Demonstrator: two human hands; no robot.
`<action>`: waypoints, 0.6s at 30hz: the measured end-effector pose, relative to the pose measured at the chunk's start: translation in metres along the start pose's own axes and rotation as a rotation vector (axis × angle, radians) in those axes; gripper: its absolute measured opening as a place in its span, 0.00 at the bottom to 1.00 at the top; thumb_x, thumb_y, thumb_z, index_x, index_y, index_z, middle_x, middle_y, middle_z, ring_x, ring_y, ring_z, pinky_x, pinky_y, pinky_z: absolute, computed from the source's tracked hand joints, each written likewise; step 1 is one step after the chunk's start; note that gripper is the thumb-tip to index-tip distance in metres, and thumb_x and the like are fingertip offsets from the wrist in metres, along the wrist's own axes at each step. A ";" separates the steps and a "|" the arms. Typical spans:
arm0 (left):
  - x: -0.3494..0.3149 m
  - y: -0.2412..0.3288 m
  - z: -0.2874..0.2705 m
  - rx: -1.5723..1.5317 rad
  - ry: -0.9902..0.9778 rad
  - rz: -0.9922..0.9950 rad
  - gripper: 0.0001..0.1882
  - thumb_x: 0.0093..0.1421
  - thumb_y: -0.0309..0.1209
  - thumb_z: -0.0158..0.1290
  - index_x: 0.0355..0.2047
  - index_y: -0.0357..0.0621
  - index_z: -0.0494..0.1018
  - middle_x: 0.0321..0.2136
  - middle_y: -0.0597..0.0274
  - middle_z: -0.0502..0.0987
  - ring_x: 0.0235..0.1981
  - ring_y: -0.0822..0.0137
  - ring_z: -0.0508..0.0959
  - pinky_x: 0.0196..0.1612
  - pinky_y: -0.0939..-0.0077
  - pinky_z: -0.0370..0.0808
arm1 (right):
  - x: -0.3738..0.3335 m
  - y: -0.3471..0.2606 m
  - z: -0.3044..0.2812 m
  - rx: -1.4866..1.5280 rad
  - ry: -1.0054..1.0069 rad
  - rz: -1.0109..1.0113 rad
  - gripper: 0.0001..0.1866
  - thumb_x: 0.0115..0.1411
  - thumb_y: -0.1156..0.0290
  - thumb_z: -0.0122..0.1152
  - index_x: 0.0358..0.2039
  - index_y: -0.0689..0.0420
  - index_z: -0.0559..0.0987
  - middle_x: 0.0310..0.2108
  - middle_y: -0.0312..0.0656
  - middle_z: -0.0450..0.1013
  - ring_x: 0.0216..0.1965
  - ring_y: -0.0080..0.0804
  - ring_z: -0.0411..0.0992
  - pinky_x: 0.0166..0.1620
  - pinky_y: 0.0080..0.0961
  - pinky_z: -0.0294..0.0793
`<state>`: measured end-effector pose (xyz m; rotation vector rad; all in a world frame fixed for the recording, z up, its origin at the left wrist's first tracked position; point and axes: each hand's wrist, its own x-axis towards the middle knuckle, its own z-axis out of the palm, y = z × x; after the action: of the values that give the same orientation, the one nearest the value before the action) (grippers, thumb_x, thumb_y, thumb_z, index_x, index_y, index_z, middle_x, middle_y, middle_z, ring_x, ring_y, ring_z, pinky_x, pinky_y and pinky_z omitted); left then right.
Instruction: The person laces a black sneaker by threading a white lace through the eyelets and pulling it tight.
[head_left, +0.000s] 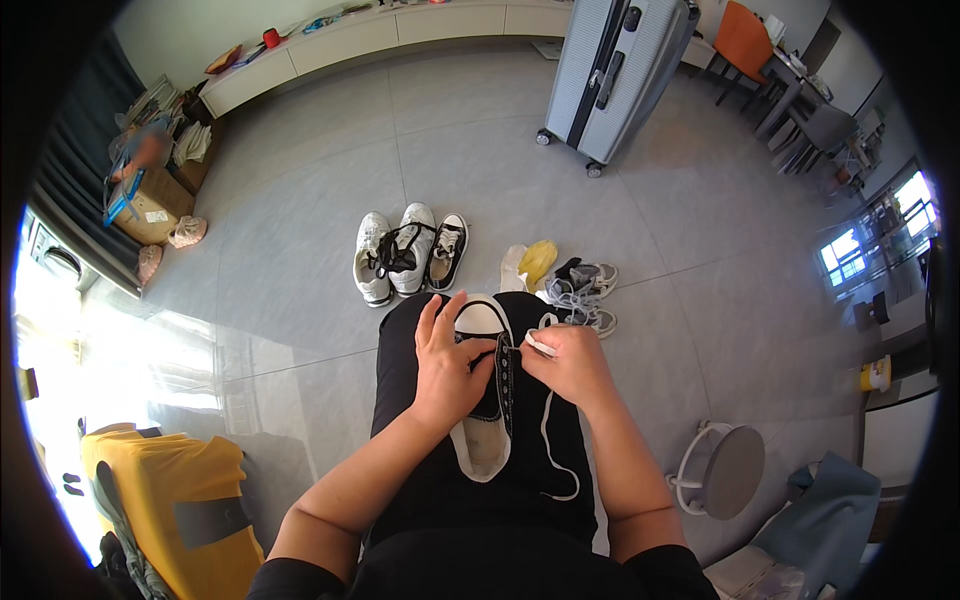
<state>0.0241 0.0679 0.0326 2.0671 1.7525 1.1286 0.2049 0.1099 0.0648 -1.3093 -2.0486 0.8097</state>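
A black canvas sneaker (483, 318) with a white toe cap lies on my lap, toe pointing away from me. My left hand (447, 365) pinches the sneaker near its eyelet edge with thumb and forefinger, the other fingers raised. Just right of the eyelets, my right hand (568, 362) is closed on a white shoelace (549, 425). One length of lace runs taut toward the eyelet strip, while a loose end trails down over my right thigh. The sneaker's pale insole (484, 448) shows at the heel end. My left fingers partly hide the tongue.
Beyond my knees stand white sneakers (373, 260) and a black sneaker (447, 250). Grey shoes (597, 280) with loose laces lie by a yellow insole (538, 262). A silver suitcase (610, 90) stands farther back. To my right is a round stool (728, 472); a yellow-covered seat (185, 490) is left.
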 end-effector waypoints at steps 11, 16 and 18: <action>0.002 -0.003 0.001 -0.042 0.001 0.011 0.09 0.42 0.27 0.63 0.27 0.49 0.82 0.57 0.50 0.64 0.61 0.39 0.57 0.61 0.48 0.55 | 0.004 -0.002 0.005 -0.037 -0.053 -0.043 0.09 0.48 0.70 0.64 0.27 0.62 0.79 0.20 0.50 0.72 0.22 0.45 0.73 0.26 0.32 0.69; 0.002 -0.005 0.000 -0.025 0.005 0.016 0.08 0.41 0.27 0.63 0.26 0.48 0.81 0.58 0.49 0.64 0.61 0.40 0.57 0.60 0.46 0.56 | 0.005 0.001 0.011 0.051 -0.082 0.044 0.10 0.50 0.66 0.62 0.27 0.60 0.80 0.23 0.51 0.73 0.26 0.51 0.73 0.29 0.38 0.71; 0.003 -0.002 -0.003 -0.008 0.006 0.010 0.08 0.42 0.27 0.63 0.26 0.48 0.81 0.58 0.49 0.64 0.61 0.40 0.57 0.60 0.46 0.56 | 0.004 -0.001 0.012 0.080 -0.084 0.082 0.10 0.51 0.66 0.62 0.27 0.60 0.80 0.23 0.51 0.73 0.26 0.51 0.73 0.29 0.37 0.70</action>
<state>0.0211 0.0700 0.0347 2.0720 1.7395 1.1443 0.1947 0.1109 0.0583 -1.3432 -2.0155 0.9890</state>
